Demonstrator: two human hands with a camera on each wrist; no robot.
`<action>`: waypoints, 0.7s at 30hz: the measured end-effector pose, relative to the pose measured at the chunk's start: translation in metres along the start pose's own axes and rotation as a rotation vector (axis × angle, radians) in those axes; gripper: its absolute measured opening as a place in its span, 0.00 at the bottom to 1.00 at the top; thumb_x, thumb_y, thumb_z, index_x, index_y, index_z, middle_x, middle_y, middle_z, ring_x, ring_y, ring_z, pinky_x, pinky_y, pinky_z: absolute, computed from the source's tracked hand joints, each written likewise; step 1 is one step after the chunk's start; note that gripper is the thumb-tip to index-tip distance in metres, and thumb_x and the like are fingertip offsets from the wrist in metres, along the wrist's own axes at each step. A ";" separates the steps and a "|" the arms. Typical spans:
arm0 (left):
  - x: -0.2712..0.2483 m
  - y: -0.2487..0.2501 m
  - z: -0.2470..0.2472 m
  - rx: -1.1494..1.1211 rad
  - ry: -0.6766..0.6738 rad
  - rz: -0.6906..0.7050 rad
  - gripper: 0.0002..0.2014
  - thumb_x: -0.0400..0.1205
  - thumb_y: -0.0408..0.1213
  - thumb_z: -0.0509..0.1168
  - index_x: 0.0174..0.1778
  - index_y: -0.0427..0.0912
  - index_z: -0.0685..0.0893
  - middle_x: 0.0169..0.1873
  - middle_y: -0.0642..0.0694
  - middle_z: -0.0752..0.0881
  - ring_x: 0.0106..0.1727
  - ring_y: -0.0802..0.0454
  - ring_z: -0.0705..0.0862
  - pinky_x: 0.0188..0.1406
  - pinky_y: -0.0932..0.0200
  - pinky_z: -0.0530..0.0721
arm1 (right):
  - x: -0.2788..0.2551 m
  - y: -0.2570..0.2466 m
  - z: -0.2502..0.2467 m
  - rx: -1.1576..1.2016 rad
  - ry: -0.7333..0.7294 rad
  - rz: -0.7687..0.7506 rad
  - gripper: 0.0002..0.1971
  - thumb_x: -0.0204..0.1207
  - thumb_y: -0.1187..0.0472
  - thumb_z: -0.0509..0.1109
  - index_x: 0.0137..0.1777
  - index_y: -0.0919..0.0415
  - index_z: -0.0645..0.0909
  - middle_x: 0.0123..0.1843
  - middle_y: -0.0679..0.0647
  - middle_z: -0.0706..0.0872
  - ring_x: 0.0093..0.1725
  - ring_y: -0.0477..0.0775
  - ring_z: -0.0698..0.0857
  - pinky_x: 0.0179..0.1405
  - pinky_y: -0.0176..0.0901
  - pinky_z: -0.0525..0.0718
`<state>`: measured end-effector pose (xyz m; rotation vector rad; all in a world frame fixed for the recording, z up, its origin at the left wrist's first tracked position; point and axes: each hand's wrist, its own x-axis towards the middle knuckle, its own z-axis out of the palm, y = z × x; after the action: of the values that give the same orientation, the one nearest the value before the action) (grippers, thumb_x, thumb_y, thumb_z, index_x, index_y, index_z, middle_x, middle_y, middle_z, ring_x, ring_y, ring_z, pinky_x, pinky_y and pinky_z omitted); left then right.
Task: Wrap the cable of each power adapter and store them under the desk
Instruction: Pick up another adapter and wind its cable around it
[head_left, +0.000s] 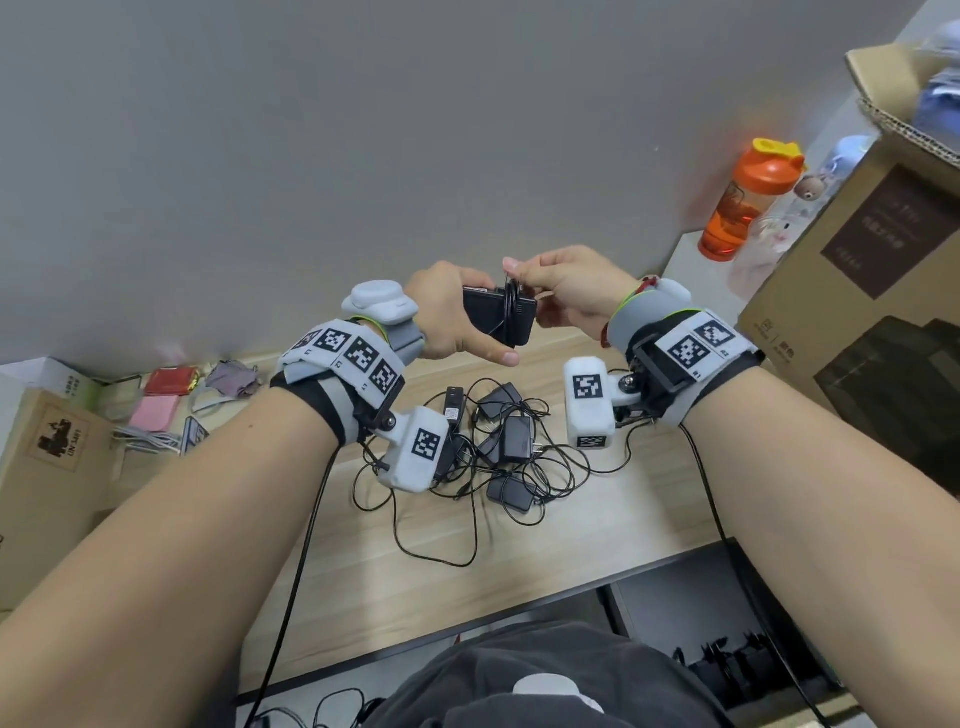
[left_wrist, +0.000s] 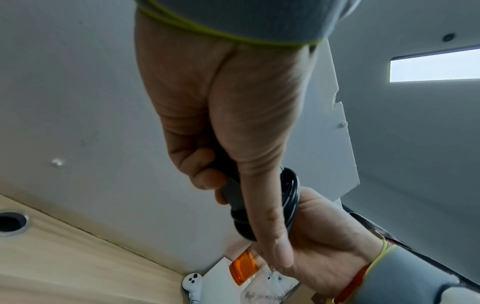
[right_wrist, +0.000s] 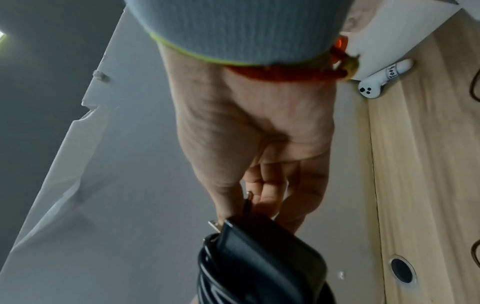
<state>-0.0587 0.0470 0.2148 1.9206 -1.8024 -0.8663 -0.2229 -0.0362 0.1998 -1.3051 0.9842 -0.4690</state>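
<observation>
Grip, left: left hand curls around the black power adapter, up in the air.
Grip, right: right hand pinches the cable looped around the adapter.
Could go wrong: if the pinch slips, the loops may spring loose.
Below the grip: more adapters lie in a tangled pile on the surface.
Right of the grip: an orange bottle and a cardboard box.
Behind: a grey wall.
</observation>
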 end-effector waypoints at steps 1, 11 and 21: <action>0.001 -0.001 0.002 -0.014 0.000 -0.001 0.25 0.55 0.57 0.85 0.37 0.51 0.82 0.26 0.55 0.79 0.29 0.55 0.76 0.28 0.60 0.70 | 0.001 0.002 0.000 0.025 0.004 0.014 0.13 0.79 0.53 0.74 0.36 0.57 0.79 0.33 0.53 0.76 0.29 0.51 0.70 0.26 0.33 0.77; 0.022 -0.019 0.023 -0.421 -0.010 -0.122 0.23 0.65 0.39 0.85 0.48 0.37 0.83 0.30 0.44 0.86 0.30 0.49 0.84 0.35 0.53 0.85 | -0.006 0.035 0.007 0.108 0.096 -0.029 0.26 0.84 0.41 0.60 0.61 0.64 0.84 0.56 0.59 0.88 0.38 0.59 0.87 0.43 0.47 0.89; 0.032 -0.030 0.061 -0.547 -0.237 -0.055 0.17 0.70 0.29 0.81 0.52 0.39 0.86 0.41 0.45 0.87 0.40 0.54 0.86 0.45 0.60 0.87 | -0.024 0.076 -0.001 0.139 0.099 0.007 0.17 0.85 0.52 0.66 0.61 0.65 0.85 0.52 0.58 0.88 0.46 0.50 0.89 0.48 0.45 0.88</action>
<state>-0.0760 0.0277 0.1443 1.5659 -1.4260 -1.4786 -0.2543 0.0005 0.1359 -1.1620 1.0196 -0.5915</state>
